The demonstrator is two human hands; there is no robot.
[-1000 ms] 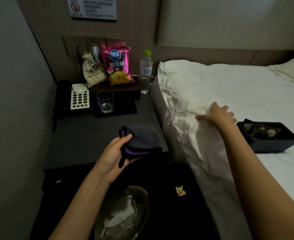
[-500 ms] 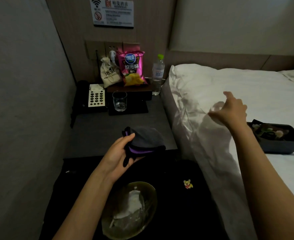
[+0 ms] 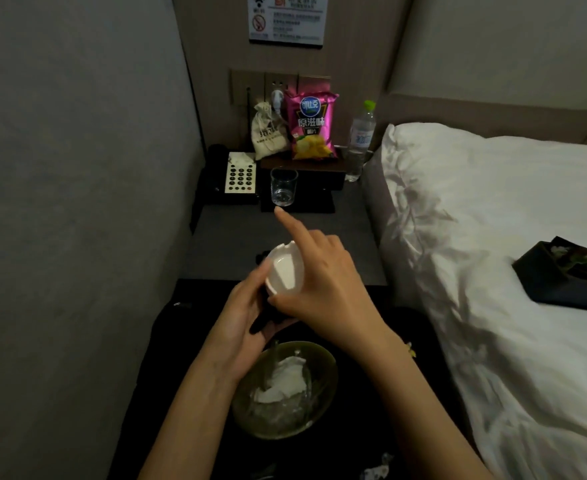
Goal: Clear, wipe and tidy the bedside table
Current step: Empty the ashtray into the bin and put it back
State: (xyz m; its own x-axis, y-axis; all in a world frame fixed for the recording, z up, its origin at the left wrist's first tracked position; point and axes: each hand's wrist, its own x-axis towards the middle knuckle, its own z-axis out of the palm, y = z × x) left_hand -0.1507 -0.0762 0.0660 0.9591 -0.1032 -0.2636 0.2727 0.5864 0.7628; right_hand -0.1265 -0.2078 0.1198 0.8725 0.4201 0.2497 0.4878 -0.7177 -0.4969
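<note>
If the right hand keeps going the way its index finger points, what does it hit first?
Probably the drinking glass: the right hand points its fingertip just short of the glass's base, though depth is hard to judge.

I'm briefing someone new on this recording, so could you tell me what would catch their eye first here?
Probably the white ashtray held tilted between both hands, left hand and right hand, over the near edge of the bedside table. Next, the bright pink chip bag standing at the back, against the wall, with a green-capped water bottle to its right beside the bed.
</note>
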